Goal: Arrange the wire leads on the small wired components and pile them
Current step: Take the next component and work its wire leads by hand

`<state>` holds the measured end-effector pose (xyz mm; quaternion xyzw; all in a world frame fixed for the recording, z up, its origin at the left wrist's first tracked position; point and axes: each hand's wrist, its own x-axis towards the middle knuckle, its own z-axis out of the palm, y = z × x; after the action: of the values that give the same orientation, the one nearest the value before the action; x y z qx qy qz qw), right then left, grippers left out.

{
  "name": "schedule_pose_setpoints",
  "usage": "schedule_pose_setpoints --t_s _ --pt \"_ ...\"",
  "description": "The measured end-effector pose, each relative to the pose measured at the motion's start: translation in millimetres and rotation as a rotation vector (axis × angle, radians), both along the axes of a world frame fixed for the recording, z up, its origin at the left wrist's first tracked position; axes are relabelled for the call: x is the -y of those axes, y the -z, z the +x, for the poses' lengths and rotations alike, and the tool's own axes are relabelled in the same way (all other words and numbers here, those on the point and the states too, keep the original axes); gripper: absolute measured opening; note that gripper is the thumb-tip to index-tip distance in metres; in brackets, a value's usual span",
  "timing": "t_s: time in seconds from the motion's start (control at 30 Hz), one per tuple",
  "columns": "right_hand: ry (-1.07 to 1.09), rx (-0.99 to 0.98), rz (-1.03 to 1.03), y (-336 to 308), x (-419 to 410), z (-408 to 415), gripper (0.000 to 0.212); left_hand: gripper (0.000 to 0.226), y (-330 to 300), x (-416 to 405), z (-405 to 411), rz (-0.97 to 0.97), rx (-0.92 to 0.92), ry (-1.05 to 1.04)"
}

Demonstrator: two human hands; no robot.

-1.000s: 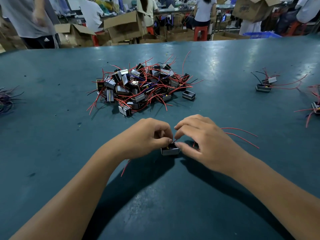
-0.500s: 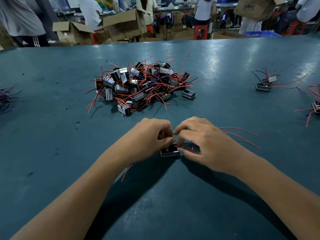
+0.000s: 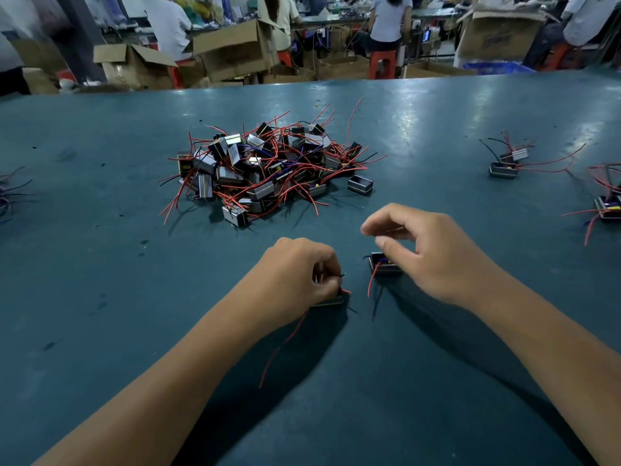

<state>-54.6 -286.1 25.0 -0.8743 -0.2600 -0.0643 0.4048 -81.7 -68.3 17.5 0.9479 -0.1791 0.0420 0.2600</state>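
Red lead (image 3: 284,341) trails toward the viewer from under the left hand (image 3: 299,277), whose fingers are curled around a small component (image 3: 331,301) resting on the teal table (image 3: 100,297). Right hand (image 3: 433,253) hovers just beside it with thumb and forefinger bent toward each other; whether they pinch a wire cannot be told through the blur. A second component (image 3: 383,264) sits on the table partly under the right palm, its red wire (image 3: 371,282) drooping forward. Farther out, centre, lies the tangled pile of components (image 3: 268,166). Two separate components (image 3: 505,164) rest far right; cardboard boxes (image 3: 235,48) stand beyond the table edge.
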Motion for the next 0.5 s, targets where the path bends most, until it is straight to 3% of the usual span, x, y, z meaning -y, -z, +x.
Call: schedule_pose_setpoints --t_s 0.13,0.37,0.5 --pt "0.028 -0.007 -0.253 9.2 -2.5 4.6 0.014 0.005 0.6 -1.1 0.3 -0.036 -0.004 -0.003" --pt "-0.085 -0.058 -0.269 2.3 5.3 3.9 0.011 0.01 2.1 -2.8 2.4 -0.051 -0.028 -0.008" --pt "-0.083 0.042 -0.298 4.6 -0.8 3.2 0.003 0.009 4.4 -2.0 4.4 -0.005 -0.034 0.004"
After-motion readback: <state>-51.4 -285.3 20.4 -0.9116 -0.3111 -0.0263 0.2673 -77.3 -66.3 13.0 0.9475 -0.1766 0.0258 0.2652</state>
